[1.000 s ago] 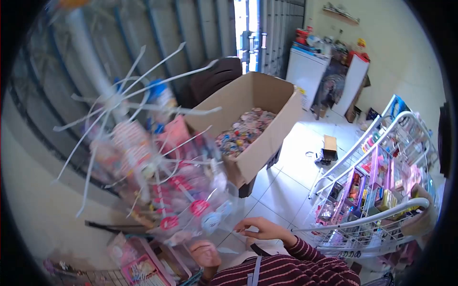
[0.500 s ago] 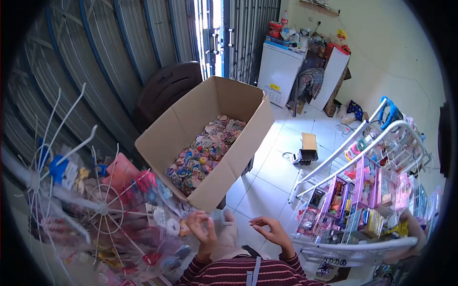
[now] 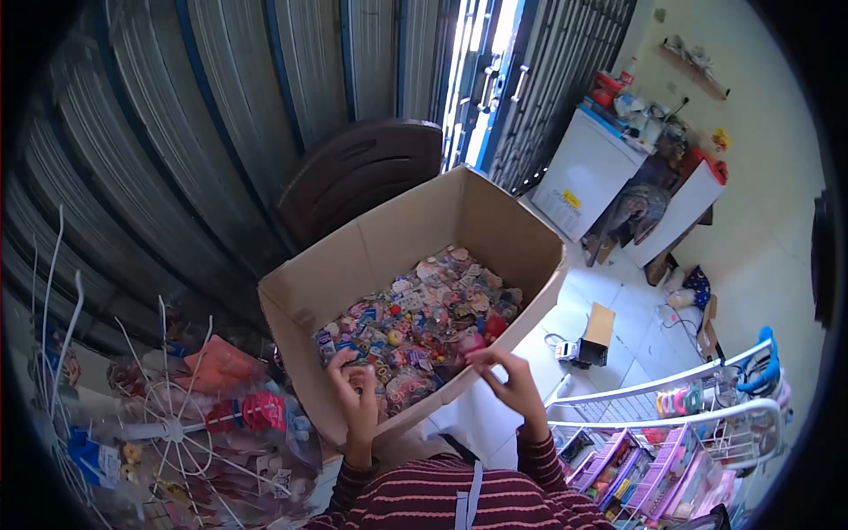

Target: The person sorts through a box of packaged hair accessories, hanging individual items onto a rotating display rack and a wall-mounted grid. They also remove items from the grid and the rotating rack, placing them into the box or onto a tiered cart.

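A large open cardboard box (image 3: 358,252) stands in front of me, its bottom covered with many small colourful packaged trinkets (image 3: 415,331). My left hand (image 3: 356,397) reaches over the near left part of the box, fingers apart and slightly curled, with nothing seen in it. At the near right rim is my right hand (image 3: 508,380), its thumb and forefinger brought together by the cardboard edge. Whatever may be between those fingertips is too small to make out. A pinkish-red item (image 3: 471,343) lies inside the box close to them.
A white wire rotating rack (image 3: 174,430) with bagged goods is at the left. White shelving (image 3: 654,389) with purple baskets stands at the lower right. Behind the box is a brown plastic chair (image 3: 371,168). A white freezer (image 3: 587,172) and a small open carton (image 3: 598,325) are farther back.
My view has turned and come closer to the box. Both hands have moved from the near side of the box to over its near edge, and my right fingers have closed together.
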Available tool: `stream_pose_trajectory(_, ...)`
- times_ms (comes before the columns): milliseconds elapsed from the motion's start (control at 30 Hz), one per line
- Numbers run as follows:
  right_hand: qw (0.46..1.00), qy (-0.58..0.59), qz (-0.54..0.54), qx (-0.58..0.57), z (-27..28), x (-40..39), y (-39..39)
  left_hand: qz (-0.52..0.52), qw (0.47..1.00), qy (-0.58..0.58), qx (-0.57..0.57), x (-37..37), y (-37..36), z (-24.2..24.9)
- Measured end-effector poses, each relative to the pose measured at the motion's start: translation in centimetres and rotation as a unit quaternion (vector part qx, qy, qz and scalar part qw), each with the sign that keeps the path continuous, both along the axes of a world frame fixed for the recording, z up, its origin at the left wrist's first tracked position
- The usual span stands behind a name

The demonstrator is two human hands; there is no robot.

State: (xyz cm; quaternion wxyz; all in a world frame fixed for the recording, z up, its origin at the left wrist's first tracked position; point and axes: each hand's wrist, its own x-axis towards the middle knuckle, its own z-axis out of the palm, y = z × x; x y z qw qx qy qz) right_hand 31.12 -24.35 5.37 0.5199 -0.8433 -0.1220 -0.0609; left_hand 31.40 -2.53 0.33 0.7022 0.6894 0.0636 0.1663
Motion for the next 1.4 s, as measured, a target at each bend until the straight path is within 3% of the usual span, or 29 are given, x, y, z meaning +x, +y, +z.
stream_pose_trajectory(133,0.998,0.033,0.031,0.033,0.7,5.1,-1.1,-0.026,0.992,0.074,0.103,2.1,-0.3,0.4)
stream_pose_trajectory(300,0.977,-0.013,0.181,-0.112,0.0,14.5,-2.5,-0.005,0.966,0.129,0.224,4.1,-0.7,2.3)
stream_pose_trajectory(367,0.950,0.033,0.256,-0.176,0.5,19.1,-2.0,-0.060,0.892,0.058,0.445,5.6,-0.9,4.4)
stream_pose_trajectory(400,0.941,0.026,0.278,-0.191,0.1,21.5,-1.5,-0.050,0.893,0.069,0.441,6.4,-1.3,5.7)
stream_pose_trajectory(467,0.919,0.037,0.323,-0.223,-3.1,26.9,-0.1,-0.149,0.844,0.159,0.491,9.0,-2.3,8.0)
stream_pose_trajectory(533,0.899,0.059,0.358,-0.244,-7.4,30.5,1.4,-0.158,0.872,0.197,0.419,13.6,-3.6,7.2)
stream_pose_trajectory(600,0.839,0.061,0.384,-0.380,-11.3,32.9,2.7,-0.153,0.888,0.204,0.383,18.6,-4.3,0.8)
stream_pose_trajectory(633,0.845,0.066,0.374,-0.378,-14.5,33.7,3.1,-0.130,0.894,0.192,0.384,20.6,-4.6,-3.7)
stream_pose_trajectory(667,0.842,0.058,0.385,-0.373,-16.3,33.8,2.7,-0.116,0.916,0.314,0.222,22.1,-5.5,-6.6)
stream_pose_trajectory(700,0.840,0.049,0.395,-0.368,-18.0,33.8,2.4,-0.094,0.901,0.421,0.049,23.4,-6.4,-9.7)
stream_pose_trajectory(767,0.856,0.080,0.365,-0.358,-19.7,33.9,1.8,-0.087,0.870,0.368,-0.317,21.2,-6.1,-20.9)
stream_pose_trajectory(800,0.870,0.120,0.323,-0.352,-20.0,33.8,1.4,-0.023,0.828,0.418,-0.373,21.4,-6.8,-21.5)
stream_pose_trajectory(833,0.888,0.153,0.333,-0.279,-23.7,33.7,1.3,0.043,0.775,0.465,-0.426,21.4,-7.9,-21.9)
stream_pose_trajectory(867,0.898,0.187,0.341,-0.204,-27.5,33.4,1.3,0.057,0.773,0.465,-0.427,21.0,-8.8,-22.6)
stream_pose_trajectory(900,0.894,0.190,0.354,-0.199,-28.3,32.8,1.2,0.088,0.770,0.454,-0.439,20.6,-9.8,-23.3)
stream_pose_trajectory(967,0.940,0.178,0.273,-0.097,-29.8,31.3,1.2,0.135,0.764,0.448,-0.445,20.7,-11.2,-23.9)
stream_pose_trajectory(1033,0.943,0.159,0.271,-0.108,-31.0,30.1,1.1,0.242,0.710,0.452,-0.483,21.5,-12.1,-23.6)
stream_pose_trajectory(1067,0.949,0.131,0.257,-0.128,-31.1,30.0,1.2,0.251,0.709,0.455,-0.477,21.8,-12.0,-23.6)
stream_pose_trajectory(1133,0.949,0.107,0.270,-0.119,-31.4,29.7,1.5,0.228,0.740,0.465,-0.429,21.8,-12.2,-23.6)
stream_pose_trajectory(1200,0.920,0.250,0.254,-0.165,-31.3,29.6,1.6,0.243,0.740,0.472,-0.414,21.3,-12.1,-24.2)
stream_pose_trajectory(1267,0.896,0.261,0.310,-0.183,-30.9,30.2,1.7,0.195,0.776,0.514,-0.311,21.0,-11.3,-24.0)
stream_pose_trajectory(1300,0.871,0.272,0.358,-0.200,-30.6,30.3,1.9,0.200,0.776,0.512,-0.310,20.7,-11.1,-23.7)
stream_pose_trajectory(1400,0.865,0.327,0.333,-0.184,-29.8,30.5,2.8,0.179,0.813,0.432,-0.348,20.0,-10.5,-22.7)
